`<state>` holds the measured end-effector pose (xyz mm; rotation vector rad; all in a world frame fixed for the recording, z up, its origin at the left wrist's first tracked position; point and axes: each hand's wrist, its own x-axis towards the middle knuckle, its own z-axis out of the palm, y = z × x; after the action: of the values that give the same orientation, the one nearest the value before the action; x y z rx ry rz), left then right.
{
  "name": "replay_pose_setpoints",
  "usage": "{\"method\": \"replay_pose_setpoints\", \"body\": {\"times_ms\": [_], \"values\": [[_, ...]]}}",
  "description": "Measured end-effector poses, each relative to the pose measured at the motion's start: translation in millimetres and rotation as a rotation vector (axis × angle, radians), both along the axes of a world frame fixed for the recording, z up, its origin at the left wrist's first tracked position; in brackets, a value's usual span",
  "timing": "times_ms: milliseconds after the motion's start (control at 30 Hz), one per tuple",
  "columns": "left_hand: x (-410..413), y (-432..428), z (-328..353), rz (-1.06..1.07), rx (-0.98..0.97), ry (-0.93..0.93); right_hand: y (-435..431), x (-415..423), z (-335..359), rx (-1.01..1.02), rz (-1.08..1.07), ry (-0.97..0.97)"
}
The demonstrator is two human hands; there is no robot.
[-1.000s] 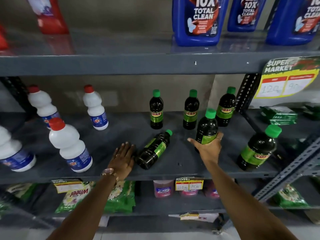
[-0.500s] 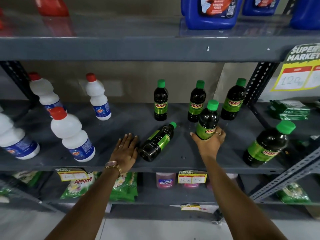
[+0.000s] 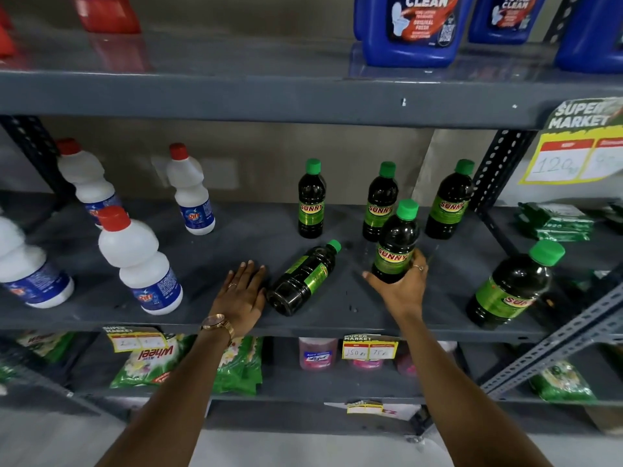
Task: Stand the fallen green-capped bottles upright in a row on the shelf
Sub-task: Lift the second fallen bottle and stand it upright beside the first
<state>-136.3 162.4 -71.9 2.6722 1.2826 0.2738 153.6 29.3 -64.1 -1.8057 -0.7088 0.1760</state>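
One green-capped bottle lies on its side on the middle shelf, cap pointing up-right toward the back, base toward the front edge. Label faces up and right.

A second green-capped bottle, the held bottle, is upright, slightly tilted, in the right hand. Grip: fingers wrapped around its lower body from beneath and behind, thumb on the left side, a ring visible on one finger. Cannot tell whether its base touches the shelf; the hand covers it.

Left hand: released, palm down, fingers extended and flat on the shelf, just beside the fallen bottle's base. Contact between fingers and bottle cannot be confirmed. A watch sits on that wrist.

Behind, three upright bottles stand in a row near the back wall: back-left bottle, back-middle bottle, back-right bottle. The held bottle partly overlaps the back-middle one in view. A further upright front-right bottle stands near the front edge, well apart from the right hand.

Left portion of the same shelf: white bottles with red caps, upright, well apart from the green-capped group.

Upper shelf: blue jugs. Lower shelf: green packets. A price tag hangs on the shelf's front edge below the right hand.
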Motion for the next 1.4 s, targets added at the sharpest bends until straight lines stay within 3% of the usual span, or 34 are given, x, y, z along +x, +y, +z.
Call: {"method": "replay_pose_setpoints", "body": {"times_ms": [300, 467, 833, 1400], "values": [[-0.4, -0.3, 2.1, 0.012, -0.020, 0.007, -3.7, 1.3, -1.3, -0.029, -0.018, -0.035], [-0.5, -2.5, 3.2, 0.018, -0.009, -0.005, -2.2, 0.1, -0.1, 0.041, 0.010, 0.085], [-3.0, -2.2, 3.5, 0.025, -0.034, 0.008, -35.7, -16.0, -10.7, 0.000, -0.024, -0.104], [0.0, -3.5, 7.9, 0.029, -0.061, 0.048, -78.8, -28.0, -27.9, -0.022, -0.008, -0.086]]}}
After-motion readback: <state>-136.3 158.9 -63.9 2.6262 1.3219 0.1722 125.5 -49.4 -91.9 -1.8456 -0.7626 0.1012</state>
